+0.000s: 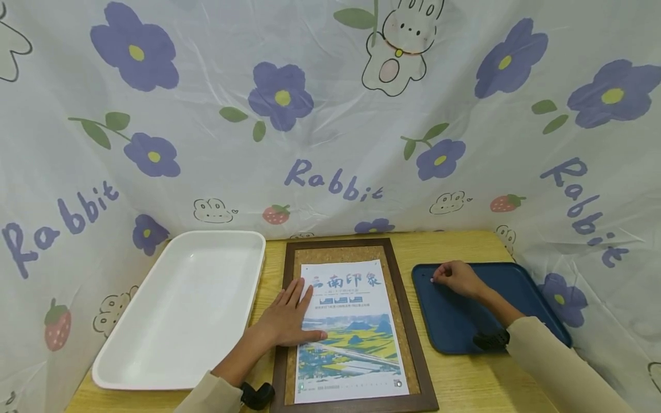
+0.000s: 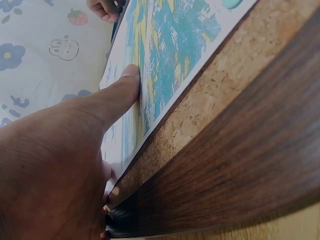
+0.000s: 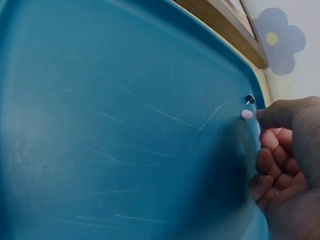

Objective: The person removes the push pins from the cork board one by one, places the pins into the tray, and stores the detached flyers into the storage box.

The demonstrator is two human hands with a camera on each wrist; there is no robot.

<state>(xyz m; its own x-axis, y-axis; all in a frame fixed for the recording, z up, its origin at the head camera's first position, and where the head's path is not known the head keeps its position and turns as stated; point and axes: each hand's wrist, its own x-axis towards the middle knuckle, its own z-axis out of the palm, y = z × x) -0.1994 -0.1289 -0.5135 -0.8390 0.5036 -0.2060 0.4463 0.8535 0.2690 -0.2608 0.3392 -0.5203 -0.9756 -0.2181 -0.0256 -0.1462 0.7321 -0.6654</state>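
My left hand (image 1: 289, 312) lies spread on the left side of a printed poster (image 1: 351, 361), thumb stretched across the picture. The poster sits on a brown-framed cork board (image 1: 395, 298); a pale green thumbtack (image 2: 231, 3) shows at a lower corner. Over the far left corner of a dark blue tray (image 1: 454, 338), my right hand (image 1: 459, 279) has its thumb and fingers drawn together. A pink thumbtack (image 3: 246, 114) is right at the thumb tip, close to a black thumbtack (image 3: 250, 99) on the tray. Whether the fingers pinch the pink one, I cannot tell.
A large white tray (image 1: 175, 321) stands on the wooden table (image 1: 459, 378), left of the board. Behind and at both sides hangs a white cloth (image 1: 330, 149) printed with flowers and rabbits. The board's frame stands between the two trays.
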